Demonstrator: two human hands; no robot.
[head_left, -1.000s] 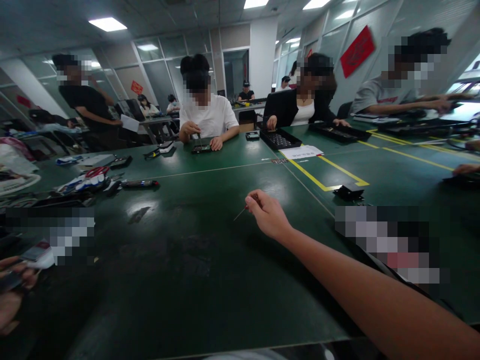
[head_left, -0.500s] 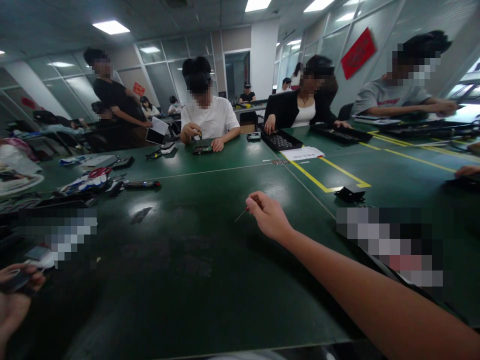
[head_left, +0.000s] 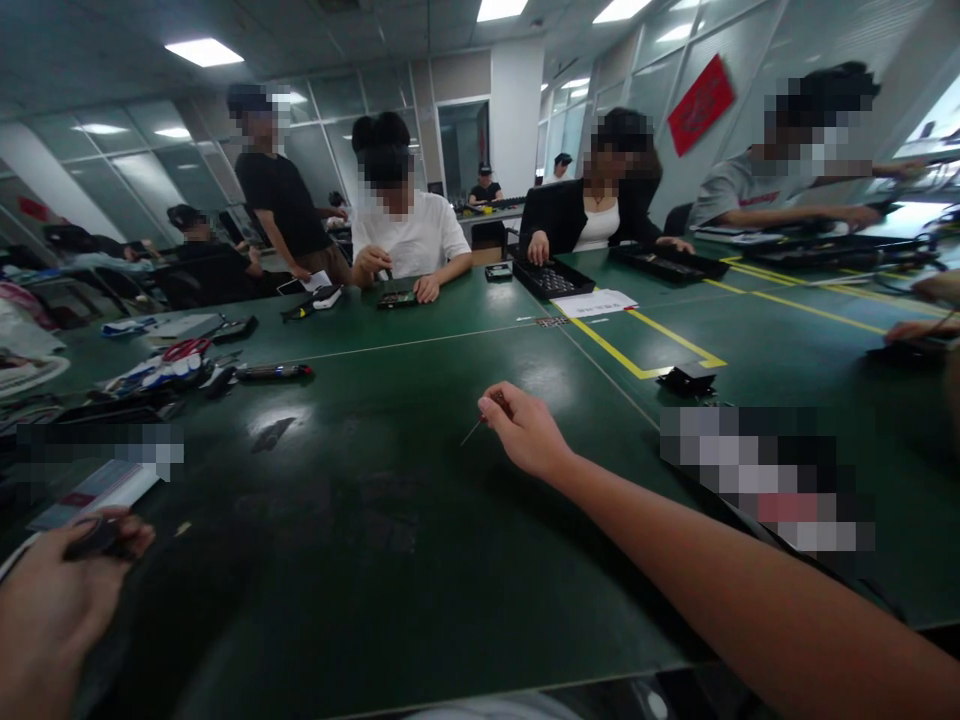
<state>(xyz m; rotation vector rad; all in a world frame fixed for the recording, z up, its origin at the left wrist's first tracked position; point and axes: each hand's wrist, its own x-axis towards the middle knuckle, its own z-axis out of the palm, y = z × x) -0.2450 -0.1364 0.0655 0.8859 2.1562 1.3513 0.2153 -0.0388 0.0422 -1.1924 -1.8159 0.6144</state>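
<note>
Green tabletop (head_left: 337, 620): glossy, crossed by pale seams, with yellow tape (head_left: 609, 347) laid in angled strips on its far right half.
Right hand (head_left: 525, 430): over the middle of the tabletop, thumb and forefinger pinching the handle of a thin tool (head_left: 471, 433), the other fingers curled in.
Thin tool: in the right hand, its slender shaft slanting down and leftward out of the fingers.
Left hand (head_left: 71, 590): at the lower left, fingers bent around a dark object (head_left: 96, 538), perhaps a handle, though blur hides its shape.
Dark cylinder (head_left: 274, 372): lying flat at the left, one end red, just beside a heap of gear (head_left: 169, 370).
Black tray (head_left: 551, 280): across the table, next to a white sheet (head_left: 596, 303), a co-worker's hand reaching into it.
Circuit board (head_left: 397, 299): in front of a white-shirted co-worker, whose two hands are at it.
</note>
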